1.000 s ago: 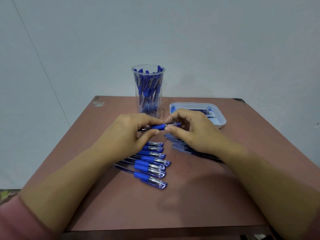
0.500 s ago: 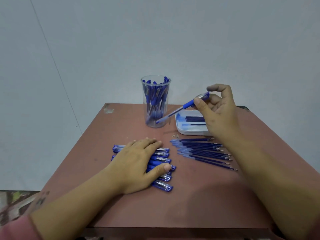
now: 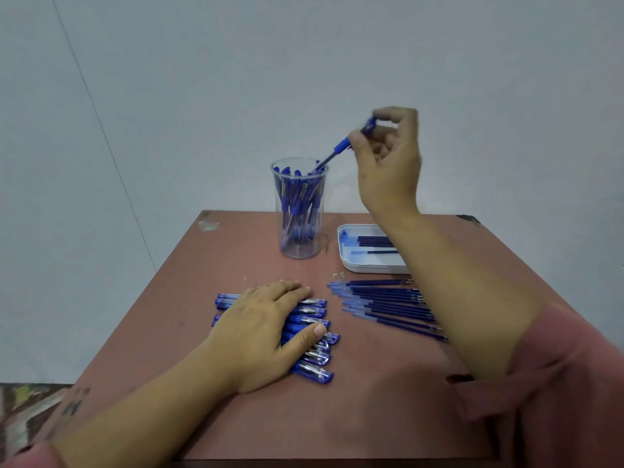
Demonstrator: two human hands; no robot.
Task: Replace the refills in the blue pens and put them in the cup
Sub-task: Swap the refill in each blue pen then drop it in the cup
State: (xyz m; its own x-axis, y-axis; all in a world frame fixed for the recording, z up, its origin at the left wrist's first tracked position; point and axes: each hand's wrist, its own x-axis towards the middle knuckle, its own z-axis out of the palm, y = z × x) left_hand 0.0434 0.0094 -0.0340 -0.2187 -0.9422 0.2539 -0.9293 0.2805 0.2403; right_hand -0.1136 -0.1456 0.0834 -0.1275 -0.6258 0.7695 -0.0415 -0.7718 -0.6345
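Cup [image 3: 299, 211] near full; right hand [image 3: 388, 163] pinches pen [image 3: 341, 148] tip-down at rim; left hand [image 3: 266, 329] flat on the pens left to do [image 3: 315, 361]

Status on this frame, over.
Right hand pinches pen, tip at cup mouth. Left hand flat on pen row. Nothing in the way.

right hand [image 3: 391, 163] lowering pen [image 3: 341, 148] into cup [image 3: 299, 238]

Dusty-pink sleeves [image 3: 567, 383], pushed up both arms.
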